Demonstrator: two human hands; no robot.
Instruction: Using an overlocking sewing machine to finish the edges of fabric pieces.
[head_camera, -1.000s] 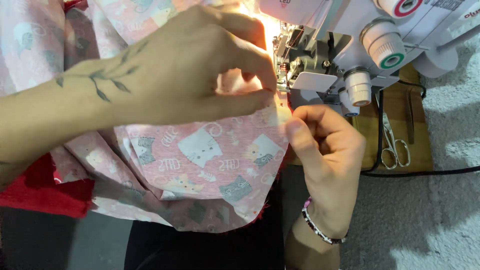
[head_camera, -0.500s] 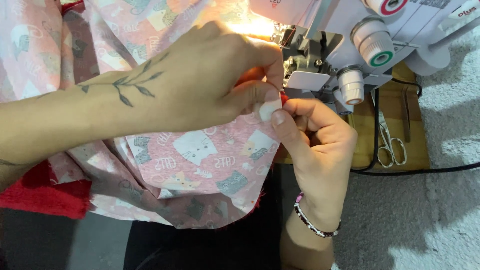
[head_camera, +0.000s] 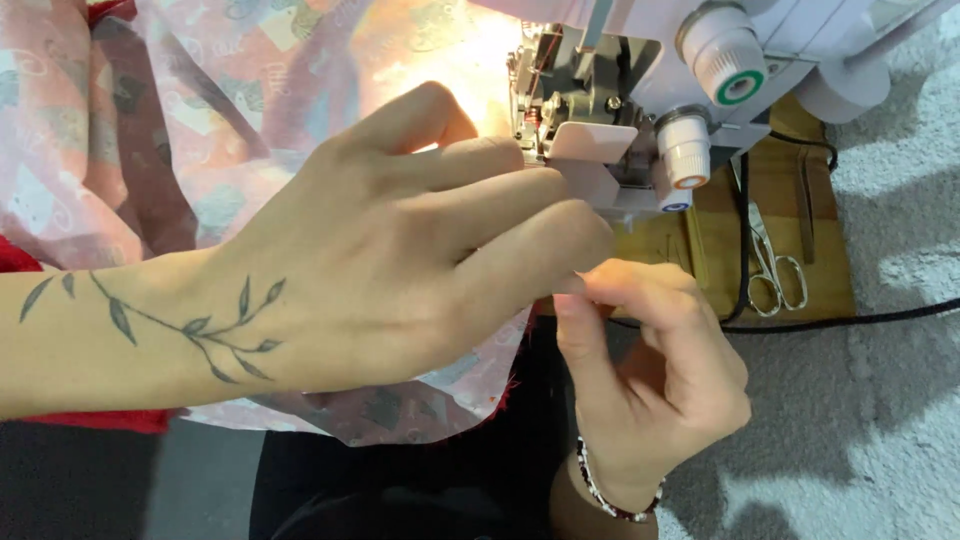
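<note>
My left hand (head_camera: 400, 270) lies flat across pink fabric printed with cartoon cats (head_camera: 200, 120), its fingers reaching right to the presser-foot area of a white overlock sewing machine (head_camera: 640, 110). A leaf tattoo runs along that wrist. My right hand (head_camera: 650, 370), wearing a beaded bracelet, is pinched shut just below the machine's foot, thumb and forefinger meeting the left hand's fingertips at the fabric's edge. What the pinch holds is hidden by the fingers. The machine's lamp lights the cloth brightly near the needle.
Small scissors (head_camera: 775, 275) lie on a wooden board (head_camera: 800, 200) right of the machine, and a black cable (head_camera: 850, 318) runs across it. Red cloth (head_camera: 90, 420) shows under the pink fabric at left. A grey textured surface (head_camera: 880, 420) lies to the right.
The view has closed in on the machine. My left hand slid right and down over the fabric, hiding most of it. My right hand rose to meet its fingertips by the presser foot.
</note>
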